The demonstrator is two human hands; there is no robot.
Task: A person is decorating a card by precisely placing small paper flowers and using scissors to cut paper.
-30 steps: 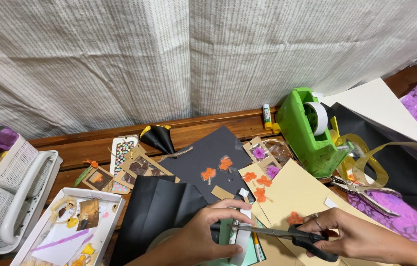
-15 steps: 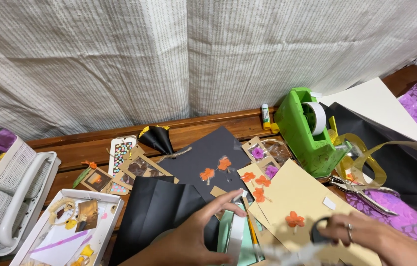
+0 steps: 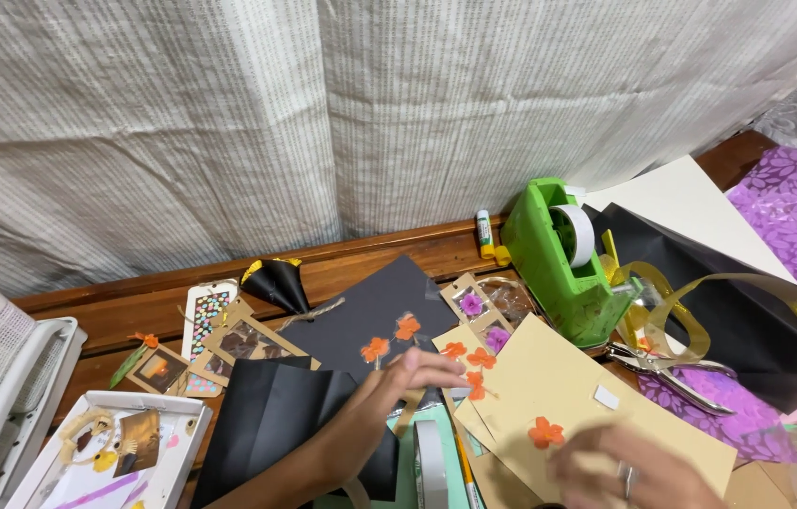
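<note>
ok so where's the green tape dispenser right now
In the head view the tape dispenser stands right of centre on the table, in front of the curtain, with a glue stick just to its left and gold ribbon to its right.

- We see bare desk (image 3: pixel 135 306) only along the curtain (image 3: pixel 323 123).
- Green tape dispenser (image 3: pixel 563 264) and gold ribbon (image 3: pixel 691 320) block our right.
- White tray (image 3: pixel 187 443) crowds our left.

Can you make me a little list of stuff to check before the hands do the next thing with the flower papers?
1. Left hand in view, on the papers: ok.
2. Right hand sharp enough to see what it holds: cannot tell, blurred.
3. Tan card lying flat: ok.
4. Orange flower on the card: ok.
5. Tape dispenser upright beside the card: ok.
6. Table tidy: not ok, papers overlap.
</note>
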